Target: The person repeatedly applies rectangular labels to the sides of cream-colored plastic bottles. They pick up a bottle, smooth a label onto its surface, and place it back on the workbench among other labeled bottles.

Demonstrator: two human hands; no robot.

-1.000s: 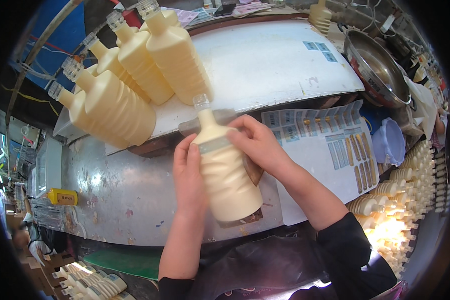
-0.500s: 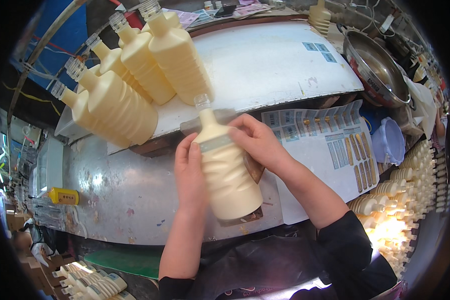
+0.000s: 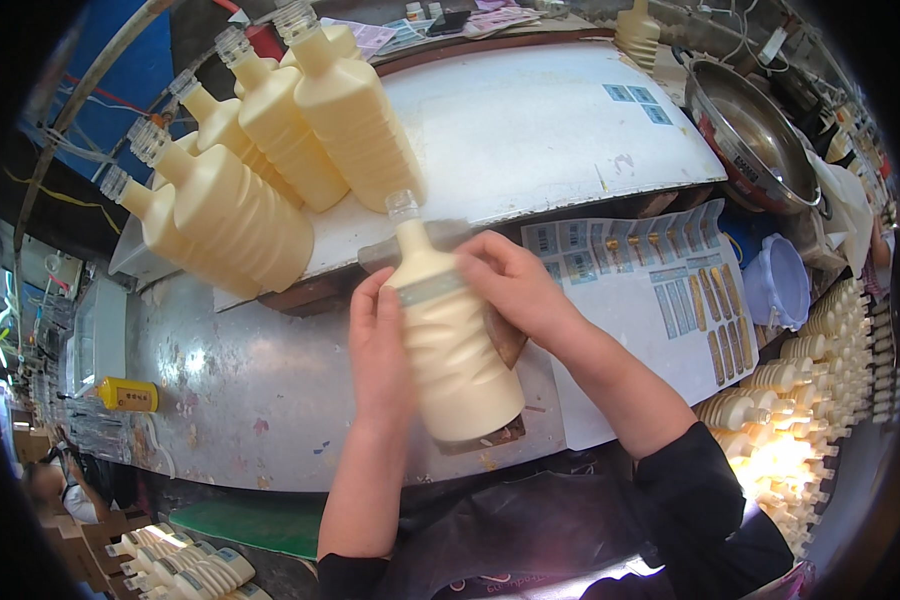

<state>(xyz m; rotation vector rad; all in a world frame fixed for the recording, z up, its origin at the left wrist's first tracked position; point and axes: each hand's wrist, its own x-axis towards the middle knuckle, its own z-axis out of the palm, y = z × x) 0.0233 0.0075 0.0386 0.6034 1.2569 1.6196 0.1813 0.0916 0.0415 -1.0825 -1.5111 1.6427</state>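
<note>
A cream-coloured bottle (image 3: pixel 460 370) with wavy ridges and a clear threaded neck lies in front of me, its neck pointing away. Across its upper body runs a translucent grey label strip (image 3: pixel 434 290). My left hand (image 3: pixel 378 345) is closed along the bottle's left side, the thumb at the strip's left end. On the other side my right hand (image 3: pixel 518 285) has its fingers bent against the bottle's right shoulder, at the strip's right end. Beneath the bottle, a dark support shows only partly.
Several cream bottles (image 3: pixel 355 120) stand at the far left on a raised white board (image 3: pixel 530 120). Label sheets (image 3: pixel 660 290) lie right of my hands. Farther right are a metal pan (image 3: pixel 755 130), a pale bucket (image 3: pixel 776 285) and many stacked bottles (image 3: pixel 770 400). A yellow container (image 3: pixel 127 393) sits at left.
Almost nothing differs: both hands keep their hold at the bottle and strip. At the lower left edge, another person has shifted slightly.
</note>
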